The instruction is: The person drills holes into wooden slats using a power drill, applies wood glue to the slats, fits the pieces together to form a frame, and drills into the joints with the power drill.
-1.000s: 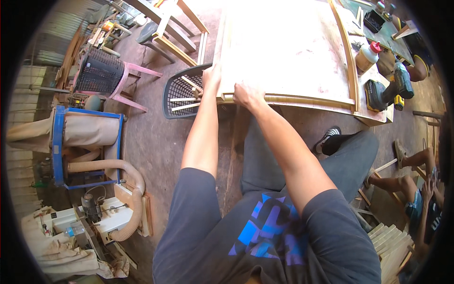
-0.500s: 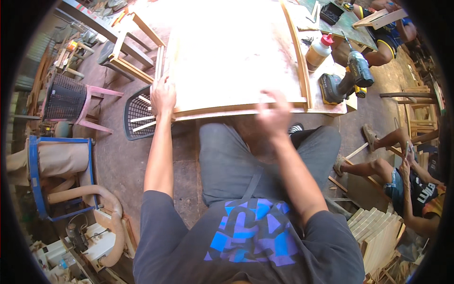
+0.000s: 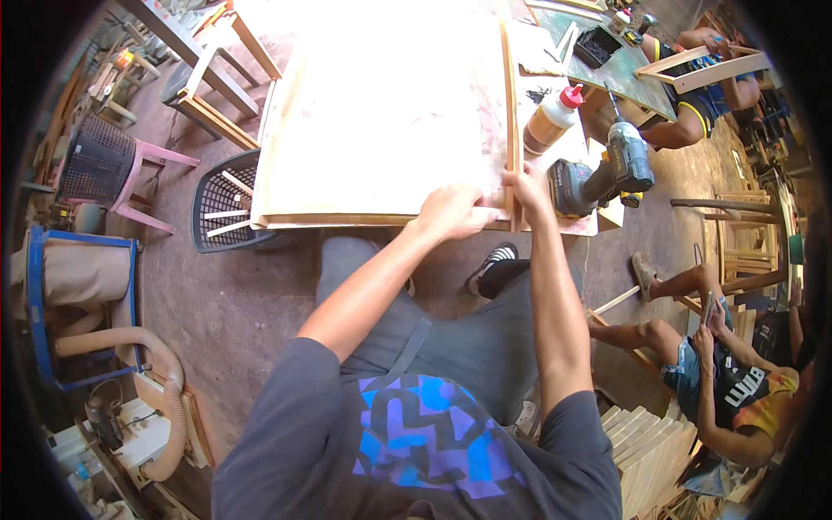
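A pale wooden workpiece (image 3: 373, 139) with a bright surface lies in front of me, a narrow wooden strip (image 3: 347, 219) along its near edge. A second wooden strip (image 3: 510, 95) runs away from me along its right side. My left hand (image 3: 451, 212) is closed on the near strip, close to the right corner. At that corner my right hand (image 3: 530, 189) grips the near end of the right-hand strip, thumb and fingers around it. The two hands are almost touching. Glare washes out the workpiece's far part.
Right of the workpiece stand a red-capped glue bottle (image 3: 548, 123) and a cordless drill (image 3: 620, 165). A dark plastic basket (image 3: 212, 204) with thin sticks sits on the floor at left. A seated person (image 3: 728, 373) is at right; another holds a wooden frame (image 3: 719, 74) farther back.
My left hand has moved right from the workpiece's left corner to near its right corner. My right hand has come onto the right-hand strip. The view has shifted rightward.
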Demonstrator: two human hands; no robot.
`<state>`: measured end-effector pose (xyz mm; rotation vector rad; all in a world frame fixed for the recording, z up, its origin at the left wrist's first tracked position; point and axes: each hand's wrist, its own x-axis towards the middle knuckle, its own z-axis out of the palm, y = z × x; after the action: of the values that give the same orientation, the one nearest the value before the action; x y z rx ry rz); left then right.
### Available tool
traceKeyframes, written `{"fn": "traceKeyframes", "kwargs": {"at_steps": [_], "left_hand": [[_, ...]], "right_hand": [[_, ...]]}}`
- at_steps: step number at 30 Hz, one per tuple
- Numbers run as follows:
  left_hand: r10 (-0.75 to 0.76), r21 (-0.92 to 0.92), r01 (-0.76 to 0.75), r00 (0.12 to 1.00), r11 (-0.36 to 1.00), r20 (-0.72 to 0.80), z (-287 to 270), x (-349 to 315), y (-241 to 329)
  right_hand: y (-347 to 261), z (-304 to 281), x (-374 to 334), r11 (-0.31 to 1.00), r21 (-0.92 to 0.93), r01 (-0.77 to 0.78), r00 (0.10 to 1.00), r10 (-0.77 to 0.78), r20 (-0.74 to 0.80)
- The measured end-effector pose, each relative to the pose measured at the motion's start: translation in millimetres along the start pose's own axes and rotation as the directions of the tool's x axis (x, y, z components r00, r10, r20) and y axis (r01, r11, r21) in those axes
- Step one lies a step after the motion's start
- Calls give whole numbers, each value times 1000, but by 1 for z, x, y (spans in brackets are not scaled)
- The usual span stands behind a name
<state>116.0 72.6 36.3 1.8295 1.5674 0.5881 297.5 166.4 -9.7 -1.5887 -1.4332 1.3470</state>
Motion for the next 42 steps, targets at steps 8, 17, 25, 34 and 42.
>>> {"fn": "traceKeyframes", "kwargs": {"at_steps": [8,17,25,34,42], "left_hand": [[-215,47,308,542,950,813,-24,28,3],[-334,195,389,330,900,883,-1,50,8],[-226,202,123,727,972,648,23,38,-13],[-178,218,48,761,975,625,16,33,-12],[-101,191,-6,834,981,542,14,37,-14]], "right_hand": [[-28,5,-50,824,560,-79,978,-45,204],[-35,2,-36,718,666,-202,959,8,283],[-25,14,-18,849,499,-174,983,118,142],[-21,20,-10,842,465,-273,962,245,121],[-27,19,1,871,395,-293,955,250,157]]}}
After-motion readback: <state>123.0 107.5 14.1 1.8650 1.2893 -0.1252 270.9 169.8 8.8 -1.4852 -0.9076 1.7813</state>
